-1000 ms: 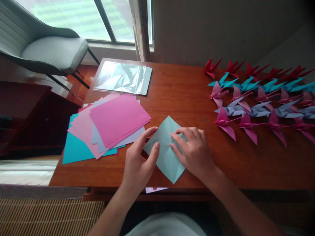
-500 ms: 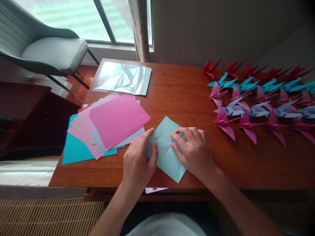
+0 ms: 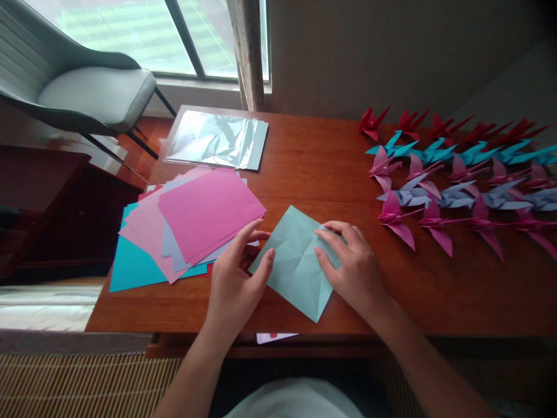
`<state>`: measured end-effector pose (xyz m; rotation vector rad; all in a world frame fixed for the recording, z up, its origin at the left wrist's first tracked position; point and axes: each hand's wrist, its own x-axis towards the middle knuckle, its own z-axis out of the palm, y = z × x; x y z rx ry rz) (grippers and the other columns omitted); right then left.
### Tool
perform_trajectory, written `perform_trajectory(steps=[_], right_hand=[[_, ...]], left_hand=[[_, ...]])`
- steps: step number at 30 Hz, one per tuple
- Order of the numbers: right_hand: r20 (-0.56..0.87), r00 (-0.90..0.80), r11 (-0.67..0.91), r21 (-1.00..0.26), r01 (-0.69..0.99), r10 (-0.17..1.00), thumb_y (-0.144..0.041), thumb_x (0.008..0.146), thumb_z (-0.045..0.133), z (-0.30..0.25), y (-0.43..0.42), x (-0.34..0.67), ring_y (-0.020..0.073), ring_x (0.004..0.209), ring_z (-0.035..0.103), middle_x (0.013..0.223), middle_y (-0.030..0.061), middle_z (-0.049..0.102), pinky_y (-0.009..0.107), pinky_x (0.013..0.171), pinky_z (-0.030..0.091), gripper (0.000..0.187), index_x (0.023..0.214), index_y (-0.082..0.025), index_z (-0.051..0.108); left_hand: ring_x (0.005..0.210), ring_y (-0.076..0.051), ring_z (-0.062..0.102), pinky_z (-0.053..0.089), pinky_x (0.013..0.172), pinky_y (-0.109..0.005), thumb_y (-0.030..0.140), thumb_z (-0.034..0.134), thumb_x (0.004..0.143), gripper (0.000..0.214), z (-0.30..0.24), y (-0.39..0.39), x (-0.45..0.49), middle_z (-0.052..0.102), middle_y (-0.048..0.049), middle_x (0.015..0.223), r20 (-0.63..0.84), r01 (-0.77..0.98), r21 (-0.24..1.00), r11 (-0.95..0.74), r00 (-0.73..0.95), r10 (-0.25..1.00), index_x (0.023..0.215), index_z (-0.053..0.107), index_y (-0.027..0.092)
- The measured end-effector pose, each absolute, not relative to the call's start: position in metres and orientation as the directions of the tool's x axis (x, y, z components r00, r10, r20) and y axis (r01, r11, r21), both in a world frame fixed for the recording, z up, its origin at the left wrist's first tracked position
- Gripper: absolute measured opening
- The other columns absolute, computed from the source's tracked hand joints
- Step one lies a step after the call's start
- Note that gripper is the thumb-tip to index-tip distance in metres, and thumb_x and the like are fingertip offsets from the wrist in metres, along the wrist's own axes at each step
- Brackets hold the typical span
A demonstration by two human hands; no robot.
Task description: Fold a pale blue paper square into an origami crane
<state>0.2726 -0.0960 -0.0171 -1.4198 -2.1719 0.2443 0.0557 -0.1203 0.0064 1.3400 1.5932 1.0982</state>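
Note:
A pale blue-green sheet of origami paper (image 3: 300, 261) lies diamond-wise at the front of the wooden table, marked with crossing creases. My left hand (image 3: 237, 273) holds its left corner, the thumb on top and the fingers curled around behind the edge. At the right corner my right hand (image 3: 354, 261) grips the paper, with thumb and index fingertips on its upper face. The fingers under that corner are partly hidden.
Coloured paper sheets (image 3: 211, 212), pink on top, lie fanned out beside my left hand. Behind them is a clear plastic packet (image 3: 213, 139) of paper. Rows of folded paper cranes (image 3: 395, 215) stand at the right. A grey chair (image 3: 96, 93) stands by the window.
The sheet has been spread flatter and wider, and more of its creased face shows. My hands have moved apart, the left one leftward and the right one slightly rightward.

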Motion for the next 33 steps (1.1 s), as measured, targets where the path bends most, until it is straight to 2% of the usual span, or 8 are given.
perform_trajectory(steps=[5, 10, 14, 16, 19, 24, 29, 33], right_hand=[[0.309, -0.28, 0.381, -0.342, 0.859, 0.909, -0.025, 0.094, 0.061, -0.015, -0.096, 0.271, 0.0303, 0.115, 0.054, 0.128, 0.0136, 0.061, 0.047, 0.096, 0.047, 0.023, 0.115, -0.019, 0.068], [0.308, -0.337, 0.414, -0.231, 0.881, 0.89, -0.021, 0.095, 0.059, -0.009, -0.098, 0.267, 0.0293, 0.11, 0.054, 0.122, 0.0131, 0.063, 0.045, 0.09, 0.042, 0.026, 0.118, -0.019, 0.068], [0.24, -0.443, 0.493, -0.22, 0.842, 0.864, -0.011, 0.093, 0.055, -0.006, -0.096, 0.262, 0.0255, 0.099, 0.055, 0.112, 0.0101, 0.066, 0.041, 0.085, 0.04, 0.036, 0.127, -0.019, 0.065], [0.21, -0.47, 0.51, -0.22, 0.832, 0.857, -0.013, 0.094, 0.054, -0.006, -0.095, 0.26, 0.0254, 0.097, 0.055, 0.11, 0.0102, 0.066, 0.04, 0.084, 0.041, 0.038, 0.13, -0.018, 0.064], [0.177, -0.479, 0.509, -0.216, 0.833, 0.86, -0.022, 0.097, 0.054, -0.005, -0.093, 0.257, 0.026, 0.095, 0.055, 0.108, 0.011, 0.065, 0.04, 0.082, 0.042, 0.036, 0.132, -0.017, 0.063], [0.13, -0.473, 0.491, -0.216, 0.844, 0.871, -0.027, 0.098, 0.054, -0.003, -0.088, 0.251, 0.0265, 0.096, 0.055, 0.106, 0.0123, 0.063, 0.04, 0.083, 0.046, 0.039, 0.134, -0.016, 0.061], [0.082, -0.474, 0.479, -0.229, 0.847, 0.877, -0.027, 0.098, 0.054, -0.001, -0.082, 0.25, 0.0256, 0.095, 0.057, 0.103, 0.0109, 0.062, 0.039, 0.085, 0.049, 0.041, 0.137, -0.015, 0.058], [0.071, -0.485, 0.489, -0.214, 0.846, 0.871, -0.028, 0.099, 0.053, -0.001, -0.079, 0.25, 0.0253, 0.095, 0.058, 0.103, 0.0111, 0.063, 0.038, 0.085, 0.05, 0.042, 0.138, -0.015, 0.057]], left_hand=[[0.113, -0.022, 0.068, 0.056, 0.09, -0.03, 0.035, 0.072, 0.088, 0.049, 0.012, -0.119, 0.064, 0.071, -0.011, 0.122, -0.19, -0.076, 0.981, 0.18, -0.155, 0.969, 0.132, 0.057, 0.021], [0.133, -0.03, 0.057, 0.051, 0.105, -0.039, 0.04, 0.07, 0.089, 0.049, 0.013, -0.119, 0.075, 0.065, -0.0132, 0.138, -0.301, -0.231, 0.935, 0.269, -0.117, 0.946, 0.132, 0.061, 0.019], [0.131, -0.033, 0.058, 0.052, 0.104, -0.044, 0.042, 0.066, 0.091, 0.051, 0.014, -0.118, 0.081, 0.066, -0.0144, 0.136, -0.349, -0.28, 0.906, 0.317, -0.071, 0.934, 0.135, 0.061, 0.016], [0.128, -0.032, 0.061, 0.052, 0.104, -0.044, 0.041, 0.065, 0.092, 0.05, 0.014, -0.118, 0.082, 0.067, -0.0132, 0.135, -0.304, -0.158, 0.944, 0.289, -0.084, 0.949, 0.136, 0.061, 0.017], [0.128, -0.028, 0.06, 0.047, 0.109, -0.043, 0.034, 0.059, 0.095, 0.046, 0.01, -0.119, 0.082, 0.064, -0.0127, 0.138, -0.119, 0.209, 0.968, 0.139, -0.105, 0.987, 0.137, 0.059, 0.017], [0.129, -0.028, 0.055, 0.044, 0.109, -0.046, 0.016, 0.045, 0.095, 0.052, -0.001, -0.121, 0.082, 0.059, -0.0158, 0.142, 0.177, 0.718, 0.676, -0.165, 0.059, 0.982, 0.147, 0.047, 0.015], [0.127, -0.035, 0.053, 0.043, 0.101, -0.049, 0.012, 0.045, 0.091, 0.062, -0.001, -0.125, 0.084, 0.056, -0.0183, 0.147, 0.185, 0.895, 0.395, -0.209, 0.146, 0.972, 0.153, 0.038, 0.011], [0.137, -0.036, 0.048, 0.035, 0.104, -0.049, 0.011, 0.043, 0.092, 0.064, 0.001, -0.129, 0.089, 0.048, -0.0177, 0.154, 0.168, 0.926, 0.309, -0.217, 0.172, 0.971, 0.155, 0.035, 0.01]])
